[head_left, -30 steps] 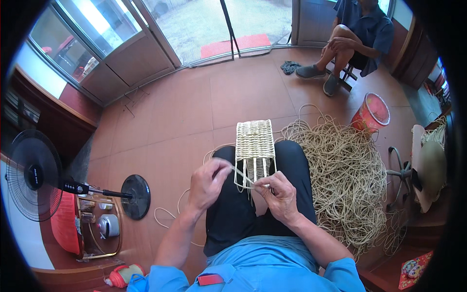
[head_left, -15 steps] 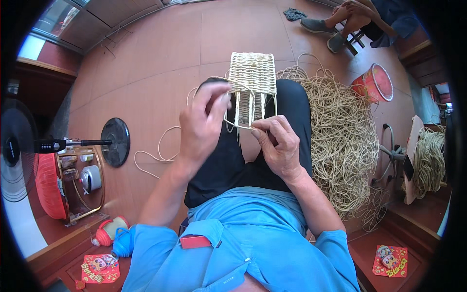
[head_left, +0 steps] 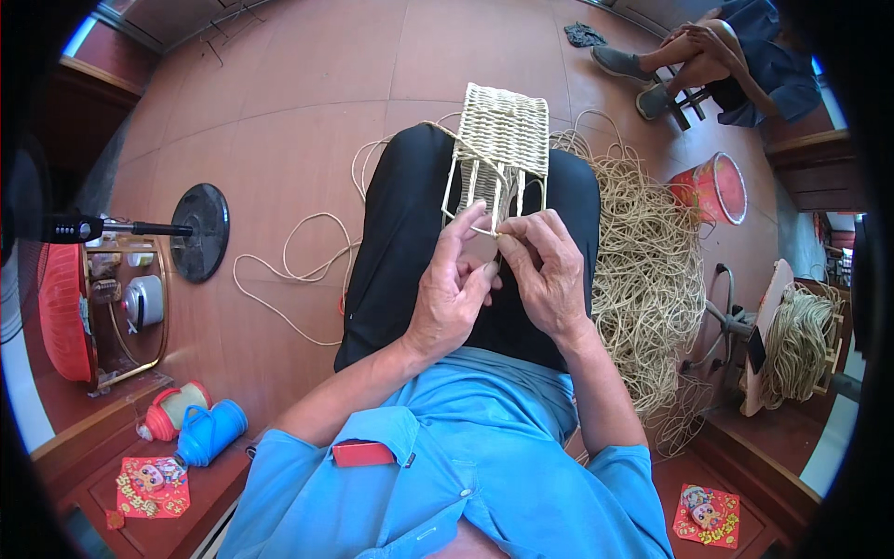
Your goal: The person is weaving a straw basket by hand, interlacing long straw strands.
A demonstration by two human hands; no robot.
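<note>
A partly woven straw-coloured basket (head_left: 504, 126) rests across my knees, its far end closely woven and its near end a bare frame with upright stakes. My right hand (head_left: 548, 275) pinches the frame's near rim between thumb and fingers. Just left of it, my left hand (head_left: 449, 303) has its index finger raised against the rim, while thumb and curled fingers come together on a thin cord below it. The exact grip there is partly hidden. A long loose cord (head_left: 321, 217) loops from the basket over my left knee to the floor.
A large heap of tangled cord (head_left: 647, 289) lies by my right leg, with a red bucket (head_left: 719, 188) beyond. A seated person (head_left: 717, 61) is at far right. A fan base (head_left: 199, 233) stands left; near it lie a blue flask (head_left: 212, 432) and a red one.
My left hand has come down from beside the weaving to the near rim, close to my right hand. The right hand keeps its pinch on the rim. The view has shifted slightly.
</note>
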